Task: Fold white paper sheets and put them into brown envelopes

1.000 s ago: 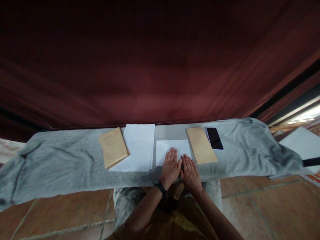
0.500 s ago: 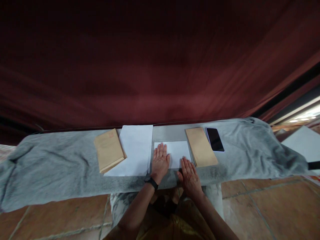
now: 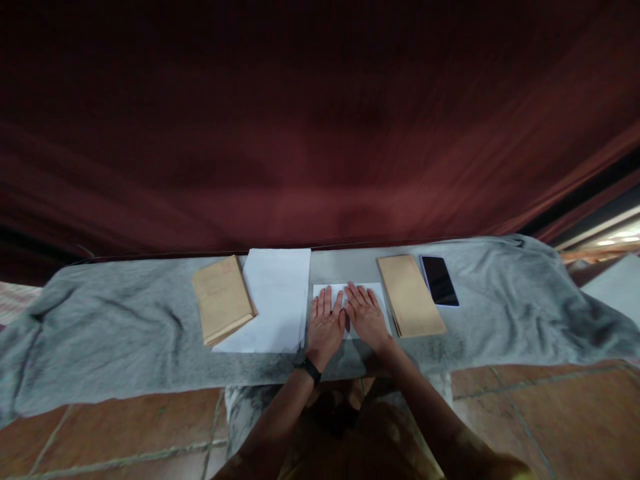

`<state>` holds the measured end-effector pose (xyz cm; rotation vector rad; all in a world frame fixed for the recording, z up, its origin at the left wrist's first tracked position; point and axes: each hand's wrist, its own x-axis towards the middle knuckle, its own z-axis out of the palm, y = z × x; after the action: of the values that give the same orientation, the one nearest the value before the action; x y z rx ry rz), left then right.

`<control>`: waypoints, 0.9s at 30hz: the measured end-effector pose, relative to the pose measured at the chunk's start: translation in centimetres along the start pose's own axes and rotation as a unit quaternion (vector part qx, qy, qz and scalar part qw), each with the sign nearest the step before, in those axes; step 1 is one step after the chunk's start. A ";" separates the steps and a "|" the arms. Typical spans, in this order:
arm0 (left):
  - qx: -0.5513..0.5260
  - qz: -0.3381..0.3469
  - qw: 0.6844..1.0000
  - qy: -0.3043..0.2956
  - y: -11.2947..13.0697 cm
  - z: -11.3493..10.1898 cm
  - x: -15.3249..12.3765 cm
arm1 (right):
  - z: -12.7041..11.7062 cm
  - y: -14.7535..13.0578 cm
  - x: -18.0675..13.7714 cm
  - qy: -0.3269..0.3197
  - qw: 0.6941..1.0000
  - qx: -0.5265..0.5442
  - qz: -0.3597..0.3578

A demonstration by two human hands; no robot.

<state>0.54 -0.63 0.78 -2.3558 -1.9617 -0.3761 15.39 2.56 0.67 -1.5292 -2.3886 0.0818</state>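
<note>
A folded white sheet of paper [image 3: 381,301] lies crosswise on the grey cloth, partly covered by both hands. My left hand [image 3: 326,327] rests flat on its left part, fingers stretched out, a dark band on the wrist. Beside it my right hand [image 3: 367,317] lies flat on the paper's middle, fingers spread and pointing up and left. The thumbs and forefingers of the two hands are close together. To the left is a stack of larger white sheets [image 3: 280,293]; to the right, a stack of brown envelopes [image 3: 413,297].
Another pile of brown envelopes [image 3: 223,300] overlaps the white sheets' left edge. A phone [image 3: 440,281] with a dark screen lies right of the envelopes. Grey cloth [image 3: 125,327] covers the narrow table, and a dark red curtain [image 3: 320,200] hangs behind it.
My right hand has moved up and left from the paper's lower right corner onto its middle, next to my left hand. The left hand stays on the paper. The view has shifted slightly.
</note>
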 end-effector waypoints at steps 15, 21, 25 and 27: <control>-0.018 0.007 1.000 -0.003 0.0 0.1 -0.1 | -0.8 -0.9 -5.0 0.004 1.000 0.011 -0.025; -0.020 0.000 1.000 -0.004 0.2 -0.1 0.0 | -2.6 -1.3 -8.4 0.004 0.999 0.009 -0.053; -0.033 0.023 0.999 -0.015 0.8 0.0 0.0 | -2.9 -1.4 -8.8 0.013 0.998 0.010 -0.060; -0.050 0.063 0.996 -0.024 1.4 0.1 0.2 | -2.8 -1.4 -8.8 0.012 0.998 0.016 -0.058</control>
<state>1.94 -0.69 0.88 -2.5577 -1.8409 -0.4227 18.37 -6.29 1.71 -1.3671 -2.4388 0.0746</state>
